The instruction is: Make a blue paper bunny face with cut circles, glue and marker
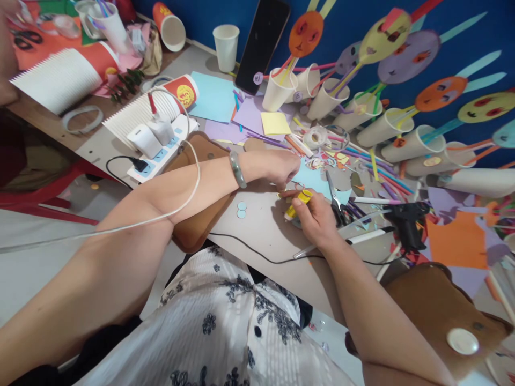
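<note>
Right fingers (301, 209), one tube (304, 197) held, two discs (241, 210)

left hand (282, 167) angled downward | right hand (316, 214) gripping, fingers curled

Phone (263, 45): black. Behind it, wall (205, 16): blue. Left of it, upright cup (226, 48): white. Right, nearest paper face (306, 35): orange. Below, square note (276, 124): pale yellow; farther below, tube (298, 206): yellow; blouse (225, 335): white, dark floral motifs.
</note>
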{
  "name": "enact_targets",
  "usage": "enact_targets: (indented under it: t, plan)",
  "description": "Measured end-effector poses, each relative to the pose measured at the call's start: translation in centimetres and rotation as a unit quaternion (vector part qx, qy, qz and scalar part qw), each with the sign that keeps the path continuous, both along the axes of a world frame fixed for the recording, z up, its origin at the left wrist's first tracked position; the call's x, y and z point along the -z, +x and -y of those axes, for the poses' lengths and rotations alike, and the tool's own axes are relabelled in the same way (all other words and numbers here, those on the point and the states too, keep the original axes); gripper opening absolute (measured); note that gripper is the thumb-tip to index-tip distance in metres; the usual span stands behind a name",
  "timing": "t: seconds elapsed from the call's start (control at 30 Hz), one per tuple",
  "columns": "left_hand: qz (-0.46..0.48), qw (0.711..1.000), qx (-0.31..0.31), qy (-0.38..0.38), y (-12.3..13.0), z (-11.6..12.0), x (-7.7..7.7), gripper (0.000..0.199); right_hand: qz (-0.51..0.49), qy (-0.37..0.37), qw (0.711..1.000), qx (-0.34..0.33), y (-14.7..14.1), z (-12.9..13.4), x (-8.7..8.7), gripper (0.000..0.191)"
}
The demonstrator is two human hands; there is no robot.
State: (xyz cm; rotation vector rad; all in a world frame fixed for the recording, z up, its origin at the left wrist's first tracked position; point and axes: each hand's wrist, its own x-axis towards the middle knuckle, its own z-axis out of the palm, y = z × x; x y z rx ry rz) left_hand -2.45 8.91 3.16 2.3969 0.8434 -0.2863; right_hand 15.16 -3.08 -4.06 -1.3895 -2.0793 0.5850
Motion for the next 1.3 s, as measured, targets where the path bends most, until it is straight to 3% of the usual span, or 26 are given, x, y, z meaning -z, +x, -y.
enact_targets:
  t: [0.27, 0.53, 1.13, 1.3]
  plan:
    - [-0.029, 0.999, 0.008, 0.018, 0.2, 0.0, 0.2, 0.033, -0.004, -0.030, 1.000, -0.002, -0.4, 0.5, -0.9, 0.055]
    - [-0.039, 0.999, 0.011, 0.036, 0.3, 0.1, -0.1, 0.031, -0.020, -0.056, 0.997, 0.044, -0.3, 0.7, -0.7, 0.057]
    - [-0.030, 0.999, 0.014, 0.035, 0.3, 0.2, -0.1, 0.030, -0.015, -0.053, 0.998, 0.038, -0.6, 0.9, -1.4, 0.056]
    - [-0.023, 0.999, 0.008, 0.031, 0.2, 0.1, 0.1, 0.030, -0.045, -0.088, 0.993, 0.058, -0.3, 0.8, -1.1, 0.055]
